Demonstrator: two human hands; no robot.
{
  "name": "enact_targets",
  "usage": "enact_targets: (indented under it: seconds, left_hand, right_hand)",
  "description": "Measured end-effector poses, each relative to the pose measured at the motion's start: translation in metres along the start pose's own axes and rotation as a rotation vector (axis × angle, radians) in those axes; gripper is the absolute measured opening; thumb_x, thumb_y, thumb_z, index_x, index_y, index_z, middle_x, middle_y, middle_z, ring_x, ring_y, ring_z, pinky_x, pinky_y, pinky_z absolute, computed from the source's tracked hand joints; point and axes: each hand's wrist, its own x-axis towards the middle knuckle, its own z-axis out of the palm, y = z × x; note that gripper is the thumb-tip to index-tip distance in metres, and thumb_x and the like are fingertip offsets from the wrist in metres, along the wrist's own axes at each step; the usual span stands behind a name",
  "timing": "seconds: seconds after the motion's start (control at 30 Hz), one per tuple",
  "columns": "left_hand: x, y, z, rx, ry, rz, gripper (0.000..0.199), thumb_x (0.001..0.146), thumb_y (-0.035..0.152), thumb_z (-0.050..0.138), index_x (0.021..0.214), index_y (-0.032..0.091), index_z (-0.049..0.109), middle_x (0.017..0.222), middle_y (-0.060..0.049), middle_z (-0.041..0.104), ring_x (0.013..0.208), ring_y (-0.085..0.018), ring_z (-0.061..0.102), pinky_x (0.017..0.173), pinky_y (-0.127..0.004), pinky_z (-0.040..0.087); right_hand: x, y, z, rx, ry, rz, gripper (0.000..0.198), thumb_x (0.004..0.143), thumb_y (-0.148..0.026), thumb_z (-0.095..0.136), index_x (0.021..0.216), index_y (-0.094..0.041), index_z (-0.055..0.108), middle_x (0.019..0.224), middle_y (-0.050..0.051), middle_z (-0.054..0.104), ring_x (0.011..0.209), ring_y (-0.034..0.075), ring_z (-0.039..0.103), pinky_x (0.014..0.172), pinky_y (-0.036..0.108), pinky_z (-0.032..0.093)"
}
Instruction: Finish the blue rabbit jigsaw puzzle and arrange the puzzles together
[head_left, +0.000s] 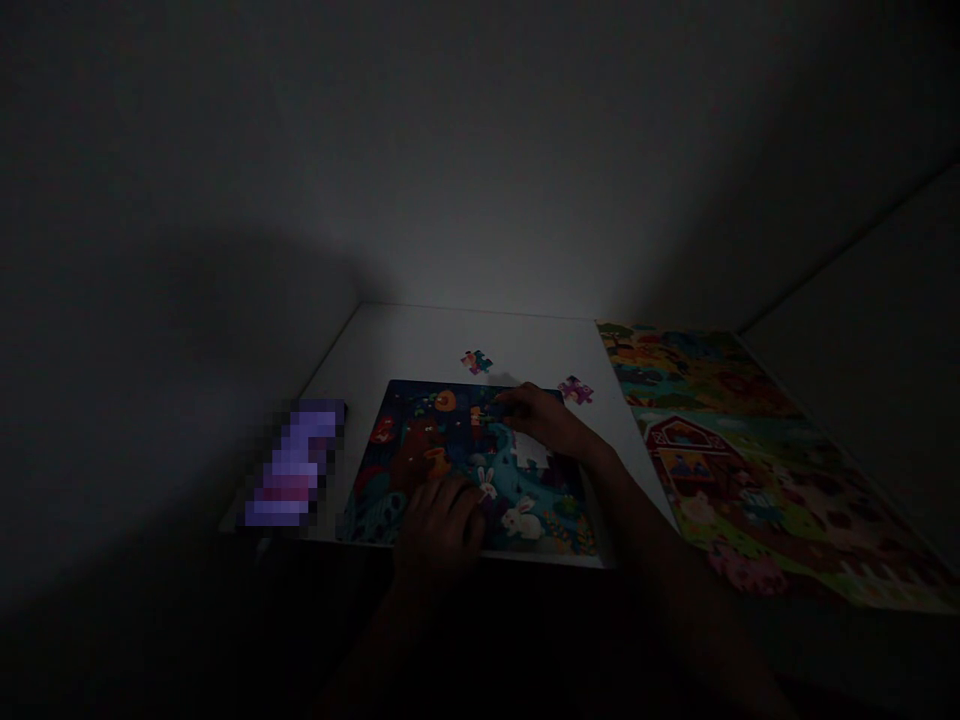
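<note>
A jigsaw puzzle (431, 430) with a dark night scene of animals, white rabbits among them, lies in front of me, largely filled in. A white gap (531, 452) shows in its right part. My left hand (442, 520) rests on the puzzle's lower edge, its fingers laid out over the picture. Over the upper right part, my right hand (536, 415) has its fingertips bent together against the puzzle; whatever is between them is hidden in the dark. Beyond the puzzle lie a loose puzzle piece (476, 362) and some purple joined pieces (576, 390).
A blurred phone-like object with a lit purple surface (296, 465) is at the table's left edge. Colourful farm and animal pictures (720, 460) cover the right side. Pale walls (480, 180) rise behind the white table (405, 340). The light is very dim.
</note>
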Motion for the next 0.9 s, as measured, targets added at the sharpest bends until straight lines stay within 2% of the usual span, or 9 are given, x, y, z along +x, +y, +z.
enact_targets:
  seconds: [0.4, 0.47, 0.57, 0.6, 0.73, 0.8, 0.9]
  left_hand:
    - [-0.002, 0.001, 0.004, 0.000, 0.033, -0.007, 0.022, 0.090, 0.013, 0.047, 0.091, 0.017, 0.069, 0.092, -0.006, 0.071, 0.083, -0.022, 0.061, 0.074, -0.036, 0.046]
    - [-0.002, 0.000, 0.004, -0.010, 0.027, -0.007, 0.022, 0.090, 0.013, 0.047, 0.092, 0.017, 0.068, 0.092, -0.006, 0.070, 0.084, -0.022, 0.061, 0.074, -0.035, 0.046]
    - [-0.003, -0.001, 0.005, -0.012, 0.013, -0.014, 0.021, 0.090, 0.013, 0.047, 0.092, 0.017, 0.068, 0.093, -0.006, 0.071, 0.085, -0.022, 0.062, 0.074, -0.035, 0.046]
    - [-0.004, -0.001, 0.005, -0.011, 0.014, -0.015, 0.021, 0.090, 0.014, 0.047, 0.092, 0.018, 0.068, 0.093, -0.006, 0.071, 0.085, -0.022, 0.062, 0.074, -0.035, 0.046]
    - [-0.003, -0.001, 0.005, -0.012, 0.016, -0.015, 0.022, 0.090, 0.014, 0.047, 0.093, 0.018, 0.068, 0.092, -0.005, 0.071, 0.084, -0.022, 0.062, 0.075, -0.035, 0.046]
    - [-0.003, 0.000, 0.004, -0.005, 0.007, -0.023, 0.022, 0.091, 0.014, 0.046, 0.092, 0.017, 0.068, 0.093, -0.005, 0.071, 0.083, -0.022, 0.062, 0.076, -0.035, 0.046]
    - [-0.001, 0.000, 0.002, 0.004, 0.015, -0.021, 0.024, 0.092, 0.014, 0.045, 0.091, 0.018, 0.068, 0.093, -0.006, 0.071, 0.084, -0.022, 0.062, 0.077, -0.035, 0.046]
  right_hand:
    - [-0.002, -0.013, 0.001, -0.264, -0.108, -0.144, 0.027, 0.087, -0.013, 0.062, 0.110, -0.022, 0.072, 0.116, 0.008, 0.065, 0.106, 0.022, 0.061, 0.096, 0.038, 0.047]
    - [-0.002, -0.012, -0.005, -0.310, -0.029, -0.122, 0.024, 0.090, -0.017, 0.060, 0.109, -0.023, 0.074, 0.110, 0.008, 0.066, 0.100, 0.021, 0.062, 0.092, 0.036, 0.048]
    - [-0.001, -0.008, -0.013, -0.343, 0.184, -0.061, 0.026, 0.095, -0.023, 0.054, 0.113, -0.022, 0.074, 0.099, 0.008, 0.064, 0.091, 0.020, 0.062, 0.084, 0.033, 0.048]
    - [-0.001, -0.007, -0.014, -0.339, 0.189, -0.061, 0.027, 0.095, -0.024, 0.054, 0.114, -0.023, 0.074, 0.096, 0.007, 0.063, 0.090, 0.019, 0.061, 0.083, 0.032, 0.048]
    - [-0.001, -0.002, -0.013, -0.309, -0.019, -0.096, 0.024, 0.090, -0.021, 0.060, 0.107, -0.026, 0.077, 0.090, 0.004, 0.060, 0.080, 0.016, 0.060, 0.077, 0.029, 0.047]
    - [0.000, 0.001, -0.017, -0.301, 0.066, -0.076, 0.024, 0.090, -0.022, 0.059, 0.106, -0.024, 0.077, 0.092, 0.005, 0.061, 0.079, 0.016, 0.060, 0.077, 0.029, 0.048]
    - [0.000, 0.016, -0.036, -0.330, 0.360, 0.036, 0.030, 0.092, -0.027, 0.053, 0.110, -0.018, 0.075, 0.096, 0.009, 0.064, 0.082, 0.019, 0.062, 0.080, 0.033, 0.049]
